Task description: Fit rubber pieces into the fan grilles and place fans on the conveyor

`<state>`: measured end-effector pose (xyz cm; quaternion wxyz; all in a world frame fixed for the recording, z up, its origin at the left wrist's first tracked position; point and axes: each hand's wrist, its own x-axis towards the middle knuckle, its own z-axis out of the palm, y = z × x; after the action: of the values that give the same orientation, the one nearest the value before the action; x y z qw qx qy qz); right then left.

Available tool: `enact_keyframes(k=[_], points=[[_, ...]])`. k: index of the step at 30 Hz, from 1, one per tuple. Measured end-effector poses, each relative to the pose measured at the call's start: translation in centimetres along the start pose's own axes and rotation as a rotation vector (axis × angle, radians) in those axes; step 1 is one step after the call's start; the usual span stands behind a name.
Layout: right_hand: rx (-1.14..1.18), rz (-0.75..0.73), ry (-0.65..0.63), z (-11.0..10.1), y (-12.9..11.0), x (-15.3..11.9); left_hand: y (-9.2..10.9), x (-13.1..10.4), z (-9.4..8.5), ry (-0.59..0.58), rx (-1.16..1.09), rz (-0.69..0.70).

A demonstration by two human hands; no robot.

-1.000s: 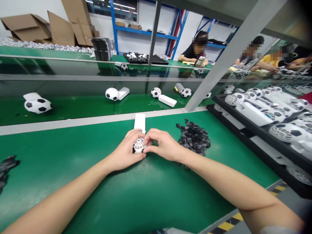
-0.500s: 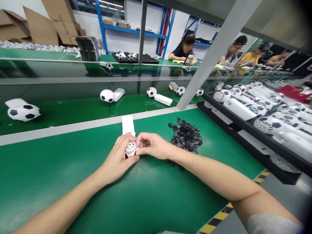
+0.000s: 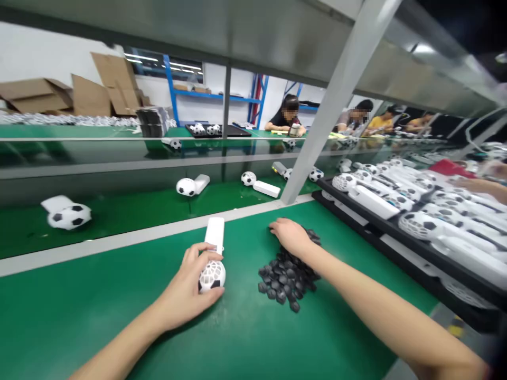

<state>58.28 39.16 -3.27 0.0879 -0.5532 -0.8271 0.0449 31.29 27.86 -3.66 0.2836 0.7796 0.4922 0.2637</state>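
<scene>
White wall behind; dark window streaked with bright strips. Blue rack against wall. Green table in front; slanted grey post, grey overhead panel. Light upper right.

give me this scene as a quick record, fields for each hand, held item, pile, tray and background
left hand: left hand curled around the ball end of a white device
held item: football-patterned ball with openwork top, pale handle pointing away
right hand: right hand over the far part of the black pieces; fingertip grip unclear
pile: small, flat black pieces, loosely heaped
tray: black tray at right, filled with similar devices
background: people at another bench, cardboard boxes
</scene>
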Motion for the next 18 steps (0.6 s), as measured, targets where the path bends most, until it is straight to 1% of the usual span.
enact_keyframes(k=[2,3,6,8,9,11,14,16,18], points=[[-0.011,-0.032,0.008,0.5,0.6,0.2,0.2,0.1,-0.6,-0.003,-0.016,-0.087],[-0.005,-0.049,0.010,0.5,0.8,0.2,0.3,0.0,-1.1,-0.036,-0.038,-0.104],[0.052,-0.106,-0.008,0.1,1.2,0.6,0.3,-0.2,-2.8,-0.196,-0.134,-0.070],[0.101,-0.134,-0.014,-0.5,1.3,0.7,0.4,-0.4,-3.5,-0.259,-0.166,-0.052],[0.124,-0.138,-0.005,-0.7,1.3,0.7,0.4,-0.4,-3.6,-0.254,-0.159,-0.059],[0.169,-0.128,0.029,-0.9,0.9,0.4,0.6,-0.4,-3.2,-0.193,-0.103,-0.094],[0.249,-0.096,0.082,-0.8,-0.6,-0.4,1.0,-0.4,-2.4,-0.110,-0.023,-0.128],[0.380,-0.103,0.092,-0.6,-2.2,-1.2,0.9,-0.3,-2.3,-0.094,-0.008,-0.131],[0.558,-0.134,0.045,-0.6,-3.8,-1.9,0.6,-0.2,-2.5,-0.084,-0.014,-0.129]])
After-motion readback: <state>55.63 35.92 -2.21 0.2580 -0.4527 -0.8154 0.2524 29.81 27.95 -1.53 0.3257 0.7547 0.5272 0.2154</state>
